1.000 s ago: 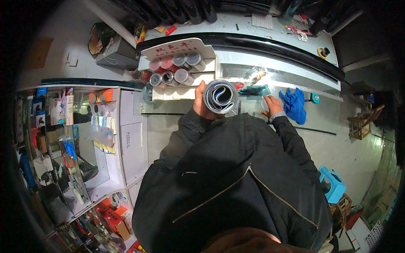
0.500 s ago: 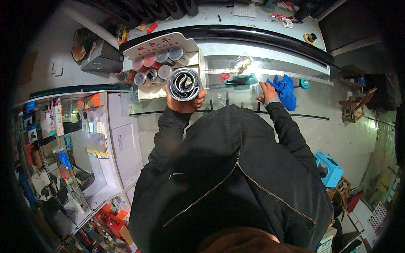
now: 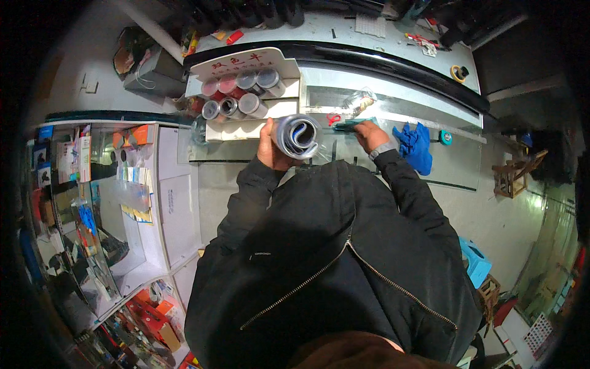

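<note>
My left hand [image 3: 269, 149] is wrapped around a clear cylindrical tub [image 3: 287, 138], which I hold above the counter's front edge, beside the display box. Inside the tub are dark and silvery coiled sheets, and its round end tilts up toward me. To the right, my right hand [image 3: 370, 136] has its fingers closed on the right end of a flat dark teal packet [image 3: 345, 126] on the glass counter. Its fingertips are partly hidden. Just right of that hand lies a crumpled blue cloth or glove [image 3: 415, 147].
A white display box [image 3: 294, 92] holds several lidded tubs [image 3: 251, 106] with red and dark contents. On the glass lie a small red item [image 3: 334, 119], a clear plastic-wrapped item [image 3: 361, 100] and a teal tape measure [image 3: 445, 137]. A black rail [image 3: 375, 67] runs behind.
My left hand has brought the tub rightward and tipped it. My right hand has left a pale round object near the blue cloth and moved left onto the teal packet.
</note>
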Motion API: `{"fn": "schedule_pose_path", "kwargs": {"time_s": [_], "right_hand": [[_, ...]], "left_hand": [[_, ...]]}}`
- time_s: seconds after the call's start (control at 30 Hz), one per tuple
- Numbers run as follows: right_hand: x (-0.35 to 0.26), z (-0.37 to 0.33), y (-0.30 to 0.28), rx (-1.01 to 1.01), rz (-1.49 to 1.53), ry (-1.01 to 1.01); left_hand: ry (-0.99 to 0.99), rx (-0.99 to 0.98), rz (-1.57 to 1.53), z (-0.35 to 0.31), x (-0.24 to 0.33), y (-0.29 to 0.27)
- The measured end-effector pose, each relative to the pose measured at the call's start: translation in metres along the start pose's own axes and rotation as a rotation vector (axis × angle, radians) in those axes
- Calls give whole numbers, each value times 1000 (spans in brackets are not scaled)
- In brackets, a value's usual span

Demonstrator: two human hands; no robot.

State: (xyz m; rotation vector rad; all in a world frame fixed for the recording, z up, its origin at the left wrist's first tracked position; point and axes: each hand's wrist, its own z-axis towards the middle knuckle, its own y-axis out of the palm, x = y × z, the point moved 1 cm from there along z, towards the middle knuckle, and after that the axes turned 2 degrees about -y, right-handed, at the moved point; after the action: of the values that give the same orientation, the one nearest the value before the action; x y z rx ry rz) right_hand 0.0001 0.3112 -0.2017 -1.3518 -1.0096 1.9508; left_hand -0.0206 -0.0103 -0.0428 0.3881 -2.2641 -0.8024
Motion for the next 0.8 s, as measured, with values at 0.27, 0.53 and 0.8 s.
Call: {"fn": "schedule_pose_path", "kwargs": {"time_s": [0.27,0.53,0.8], "right_hand": [[-12,85,75,-372,-170,69],[-2,139,129,-645,-356,139],[47,138,183,-766,-399,8]], "left_hand": [[67,-43,-58,-32,-9,-22],[181,27,-280,-78,-5,-68],[195,-112,-394,-78,-4,-105]]}}
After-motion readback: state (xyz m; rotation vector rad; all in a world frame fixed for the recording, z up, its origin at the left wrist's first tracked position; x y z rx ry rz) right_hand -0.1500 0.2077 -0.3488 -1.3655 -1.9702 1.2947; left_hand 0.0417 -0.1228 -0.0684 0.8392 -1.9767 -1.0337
